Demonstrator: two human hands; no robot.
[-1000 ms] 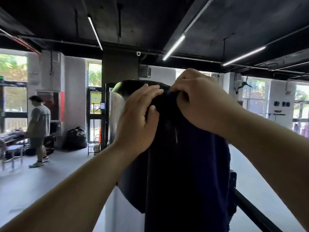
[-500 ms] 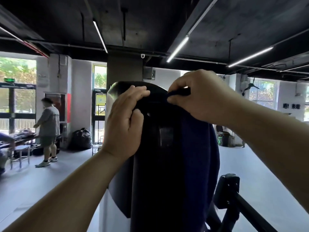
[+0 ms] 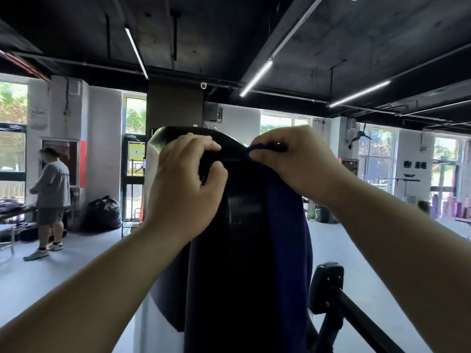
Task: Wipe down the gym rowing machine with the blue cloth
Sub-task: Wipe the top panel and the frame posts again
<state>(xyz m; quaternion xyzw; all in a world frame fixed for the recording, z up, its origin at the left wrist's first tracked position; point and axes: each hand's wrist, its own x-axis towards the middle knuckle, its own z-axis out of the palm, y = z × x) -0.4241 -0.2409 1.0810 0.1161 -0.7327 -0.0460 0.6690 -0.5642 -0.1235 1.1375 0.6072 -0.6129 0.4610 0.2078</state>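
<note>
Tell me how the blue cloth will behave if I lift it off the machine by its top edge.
Probably floppy: the cloth hangs in soft folds down the machine, following its curve. Likely light, since the right hand holds its edge with a mere fingertip pinch. It may slide off easily, as the machine's shell looks glossy.

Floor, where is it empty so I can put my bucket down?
Bare floor lies left of the rowing machine, between it, the standing person and the black bag. More lies right of it, behind the black bar. The machine's top is crowded: left hand and right hand hold the blue cloth there.
</note>
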